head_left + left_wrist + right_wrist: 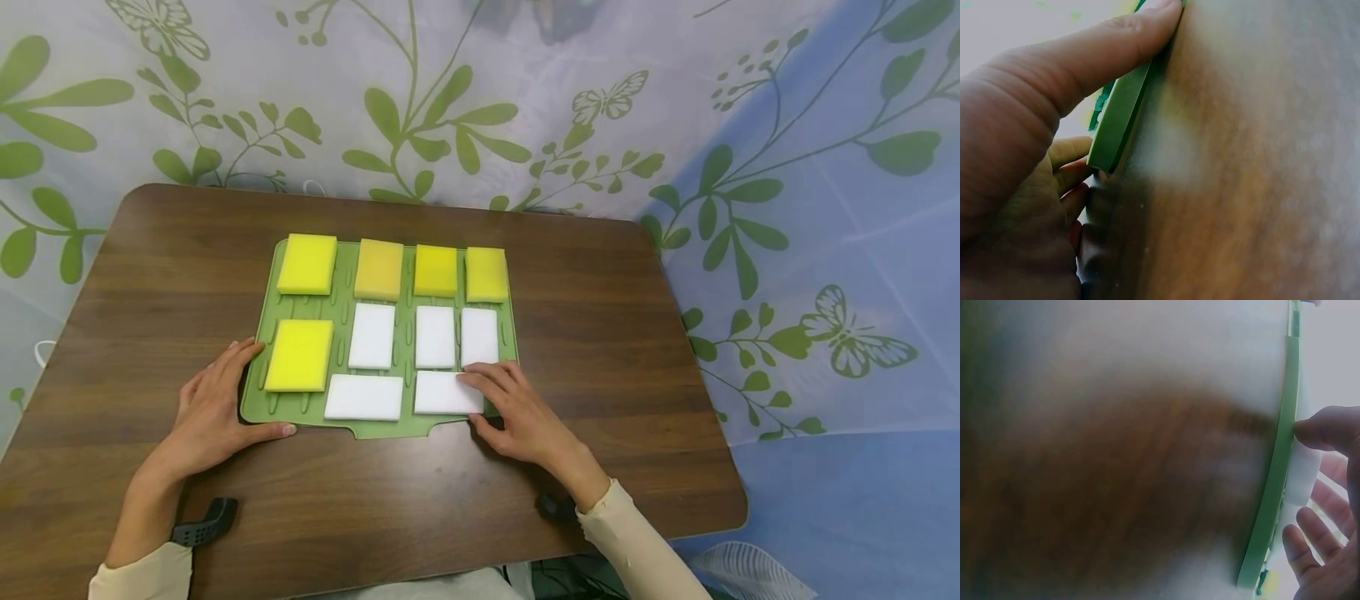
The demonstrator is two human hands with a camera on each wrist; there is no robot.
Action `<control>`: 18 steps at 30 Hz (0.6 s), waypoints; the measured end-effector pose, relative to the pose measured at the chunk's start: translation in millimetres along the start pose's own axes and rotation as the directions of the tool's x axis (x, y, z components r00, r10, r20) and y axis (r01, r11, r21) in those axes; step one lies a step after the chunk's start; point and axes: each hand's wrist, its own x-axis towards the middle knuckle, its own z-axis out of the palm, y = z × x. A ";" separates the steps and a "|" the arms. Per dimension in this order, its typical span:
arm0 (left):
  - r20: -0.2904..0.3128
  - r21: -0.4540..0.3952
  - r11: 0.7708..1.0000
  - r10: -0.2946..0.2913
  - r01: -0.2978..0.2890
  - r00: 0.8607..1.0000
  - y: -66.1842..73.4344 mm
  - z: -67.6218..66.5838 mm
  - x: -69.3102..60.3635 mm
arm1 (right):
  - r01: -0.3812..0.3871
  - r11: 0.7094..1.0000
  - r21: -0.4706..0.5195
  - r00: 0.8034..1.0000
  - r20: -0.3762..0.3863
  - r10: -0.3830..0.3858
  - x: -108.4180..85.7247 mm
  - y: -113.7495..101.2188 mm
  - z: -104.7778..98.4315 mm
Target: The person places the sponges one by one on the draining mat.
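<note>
A green ridged tray point(342, 283) lies on the table, bearing several yellow sponges point(299, 356) and several white sponge blocks point(364, 397). At its front left corner, my left hand point(213, 408) touches the left side with extended fingers, the thumb lying along the front edge. The left wrist view shows that thumb point(1104, 56) against the green rim. My right hand point(521, 414) holds the right end of the front right white sponge block point(442, 392) between thumb and fingers. In the right wrist view its thumb point(1325, 428) is at the tray's front edge; the other fingers are bent.
The brown wooden table point(600, 333) extends around the tray on all sides. A leaf-patterned curtain point(465, 100) hangs behind and to the right. A black strap mount point(206, 523) is on the left wrist. Dark cables show below the table's front edge.
</note>
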 end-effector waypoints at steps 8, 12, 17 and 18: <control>0.001 0.000 1.000 -0.003 0.003 1.000 -0.9 -0.1 0.2 | -0.016 1.000 0.004 1.000 0.002 0.016 -0.9 0.7 0.6; 0.002 -0.002 1.000 -0.002 0.002 1.000 -0.1 -0.6 0.5 | -0.019 1.000 0.006 1.000 0.000 0.019 -1.6 0.5 0.8; 0.003 -0.002 1.000 -0.004 0.004 1.000 1.3 -1.6 -0.1 | -0.021 1.000 0.004 1.000 -0.001 0.021 -1.7 -1.1 -0.3; 0.004 -0.001 1.000 -0.003 0.003 1.000 1.4 -1.6 -0.4 | -0.019 1.000 0.006 1.000 -0.005 0.019 -2.0 -1.5 -0.5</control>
